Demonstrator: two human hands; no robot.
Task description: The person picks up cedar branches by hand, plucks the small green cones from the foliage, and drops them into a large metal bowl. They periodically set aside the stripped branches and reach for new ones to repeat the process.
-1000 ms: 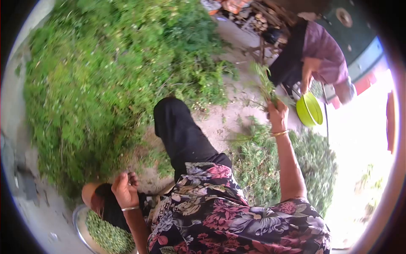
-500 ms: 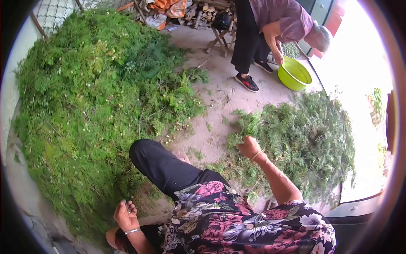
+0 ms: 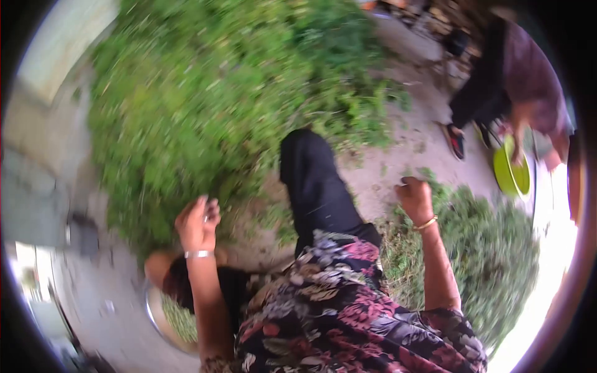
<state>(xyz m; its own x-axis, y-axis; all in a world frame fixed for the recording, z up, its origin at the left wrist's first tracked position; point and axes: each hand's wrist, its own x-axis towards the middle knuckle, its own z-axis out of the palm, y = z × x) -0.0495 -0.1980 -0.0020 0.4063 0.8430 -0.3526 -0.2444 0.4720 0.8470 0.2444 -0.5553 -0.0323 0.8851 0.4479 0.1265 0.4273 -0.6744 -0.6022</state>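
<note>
My left hand [image 3: 198, 225], a silver bracelet at its wrist, is raised with curled fingers near the lower edge of a large heap of cut evergreen branches [image 3: 205, 112]. Whatever lies in those fingers, if anything, is too small to make out. My right hand [image 3: 415, 199], with a yellowish band on the wrist, is closed over the floor beside a smaller, duller heap of branches [image 3: 485, 261]. Blur hides what it may hold. Low at the left, beside my leg, a round container [image 3: 151, 311] holds small green pieces, partly hidden by my arm.
A co-worker [image 3: 535, 81] bends at the upper right, a hand at a yellow-green basin [image 3: 505, 174]. Stacked firewood [image 3: 429, 18] is behind. My knee [image 3: 305, 149] in black trousers sits between the two heaps. A pale wall [image 3: 68, 50] borders the left.
My view has swung left, shifting the heaps and co-worker rightward. My right hand has drawn away from the smaller heap; my left has risen. The co-worker's hand now reaches into the basin.
</note>
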